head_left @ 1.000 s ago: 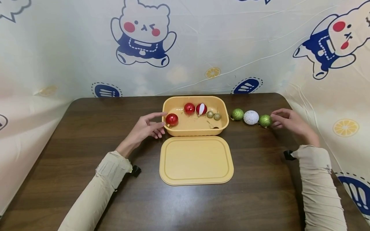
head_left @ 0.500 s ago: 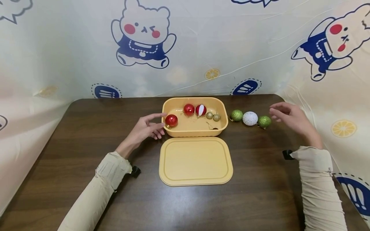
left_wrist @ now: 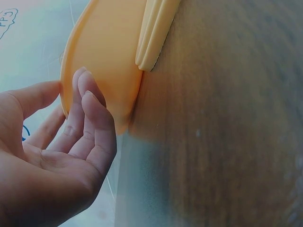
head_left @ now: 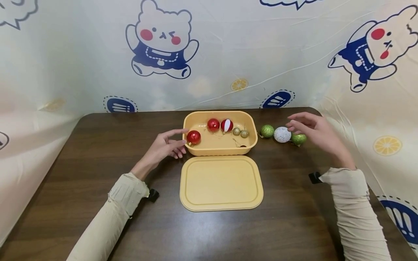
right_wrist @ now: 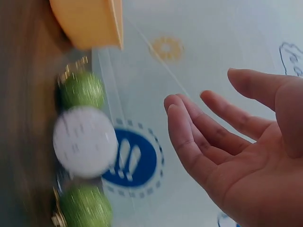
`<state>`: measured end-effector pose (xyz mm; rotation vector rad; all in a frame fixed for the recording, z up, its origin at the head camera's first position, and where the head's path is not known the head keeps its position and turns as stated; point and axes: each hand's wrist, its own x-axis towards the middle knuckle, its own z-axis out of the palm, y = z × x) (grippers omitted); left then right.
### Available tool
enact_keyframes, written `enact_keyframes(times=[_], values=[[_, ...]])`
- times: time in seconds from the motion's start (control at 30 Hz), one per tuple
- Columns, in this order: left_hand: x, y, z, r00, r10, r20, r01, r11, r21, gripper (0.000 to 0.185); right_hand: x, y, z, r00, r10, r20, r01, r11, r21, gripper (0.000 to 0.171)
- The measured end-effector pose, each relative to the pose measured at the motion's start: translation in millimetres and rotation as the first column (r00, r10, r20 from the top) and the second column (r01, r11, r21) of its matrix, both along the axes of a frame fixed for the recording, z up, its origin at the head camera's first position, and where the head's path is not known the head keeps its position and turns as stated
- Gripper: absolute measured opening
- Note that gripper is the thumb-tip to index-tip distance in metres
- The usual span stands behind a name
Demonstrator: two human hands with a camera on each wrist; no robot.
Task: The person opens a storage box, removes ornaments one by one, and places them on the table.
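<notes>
Staged recording booth rather than a lived-in room. Dark wood-grain counter with rounded corners, closed in on three sides by a cartoon-print plastic sheet (bears, rabbits, lemon slices). Wrinkled and draped like a temporary backdrop, hiding whatever room lies behind.

dark wood table, cartoon-print sheet, maybe plastic, behind.

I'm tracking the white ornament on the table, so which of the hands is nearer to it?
Right. The right hand hovers open just above and right of the white ornament; the left hand rests at the yellow tub's far left end.
</notes>
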<state>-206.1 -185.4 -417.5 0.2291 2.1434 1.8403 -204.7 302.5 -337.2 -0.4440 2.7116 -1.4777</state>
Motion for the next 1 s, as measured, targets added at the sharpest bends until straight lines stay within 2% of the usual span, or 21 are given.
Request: enact_keyframes(times=[0.3,0.47,0.73,1.0], values=[[0.4,0,-0.7,1.0,0.001,0.002,-0.001,1.0,0.0,0.049,-1.4,-44,-12.5,0.991,0.101,0.088,-0.092,0.991,-0.096,0.037],[1.3,-1,-0.5,1.0,0.009,0.011,-0.009,1.0,-0.004,0.05,-1.6,-66,-17.7,0.983,0.134,0.123,-0.121,0.987,-0.109,0.04],[-3.7,3,2.0,1.0,-0.014,0.001,0.014,1.0,0.011,0.052,-7.5,-108,-20.8,0.981,0.187,0.044,-0.185,0.981,-0.052,0.035],[-2.0,-1,-1.1,1.0,0.008,0.007,-0.008,1.0,0.018,0.051,-17.7,-164,-23.0,0.967,0.252,-0.036,-0.251,0.968,0.019,0.029]])
